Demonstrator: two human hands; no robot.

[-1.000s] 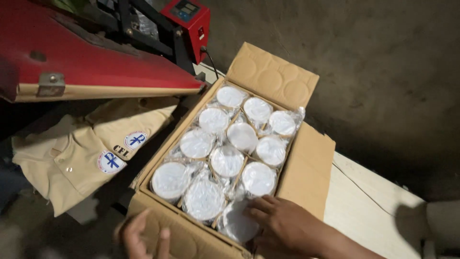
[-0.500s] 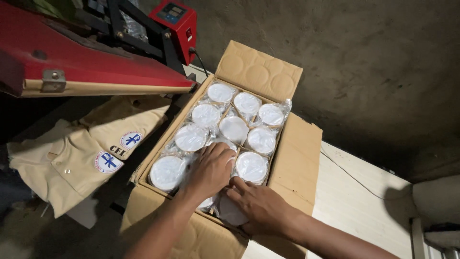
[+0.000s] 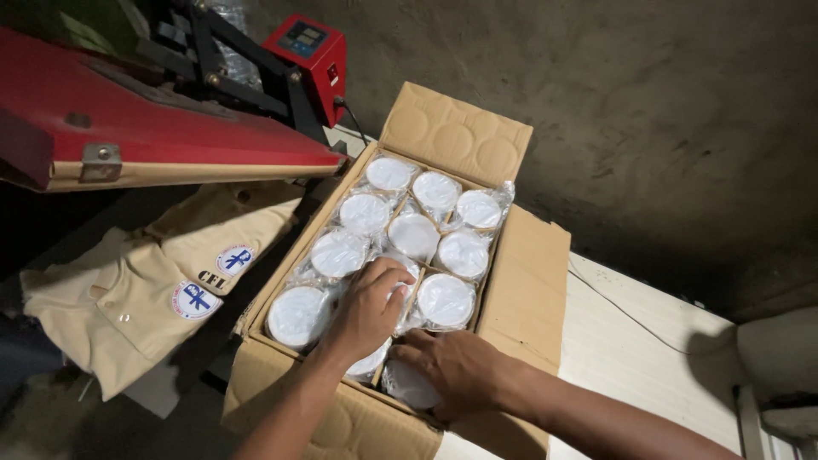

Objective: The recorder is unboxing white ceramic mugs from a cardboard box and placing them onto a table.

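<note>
Nearest, the right hand point(image 3: 456, 368) lies inside the near right corner of the open cardboard box point(image 3: 528, 281), its fingers curled down over a plastic-wrapped white cup point(image 3: 409, 388) there; whether they actually pinch it cannot be told. Just to its left, the left hand point(image 3: 368, 308) reaches over the near wall of the box, its fingers bent and pressing on the wrapped cups in the middle column, apparently closing on one, though the grip is hidden. The two hands almost touch, leaving little free room at the near end. The cups fill the box in tight rows, rim to rim, with thin card dividers between them and no gap along the walls. The right flap lies flat on the pale table point(image 3: 648, 366), which is open to the right. Left of the box, a beige shirt point(image 3: 145, 298) lies beneath the red heat press point(image 3: 170, 128), whose plate overhangs the far left corner.
</note>
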